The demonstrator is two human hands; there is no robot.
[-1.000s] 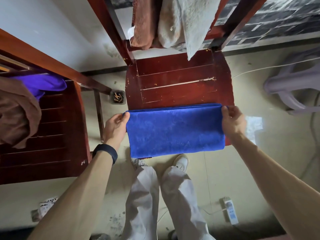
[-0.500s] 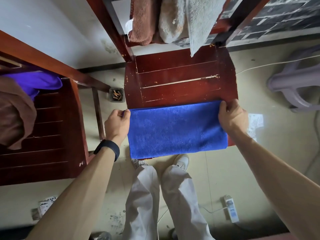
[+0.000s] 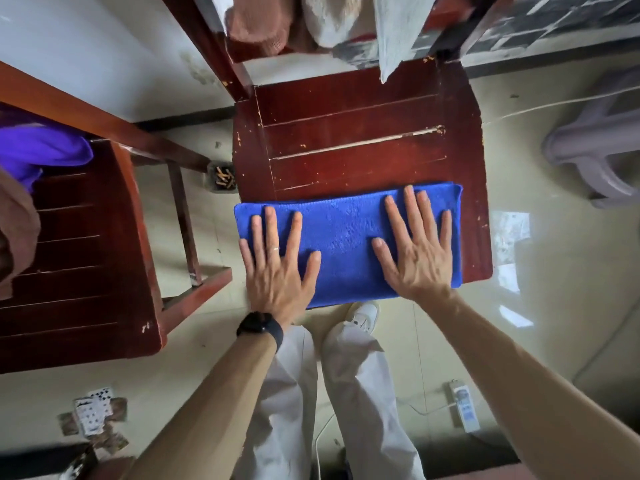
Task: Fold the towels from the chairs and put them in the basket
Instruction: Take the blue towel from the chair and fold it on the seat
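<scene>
Folded blue towel (image 3: 346, 237) on chair seat (image 3: 363, 133), left hand (image 3: 277, 268) and right hand (image 3: 415, 251) pressed flat on top (no grip, fingers straight)

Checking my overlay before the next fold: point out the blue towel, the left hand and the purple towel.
blue towel (image 3: 346, 237), head view, its bare middle.
left hand (image 3: 277, 271), head view, back of the hand.
purple towel (image 3: 45, 150), head view, its rounded bulge.

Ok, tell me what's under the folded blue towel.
The folded blue towel lies on the front of the dark red wooden chair seat, with the left hand and right hand flat on top. It hides that strip of seat; anything lying there cannot be seen.
</scene>
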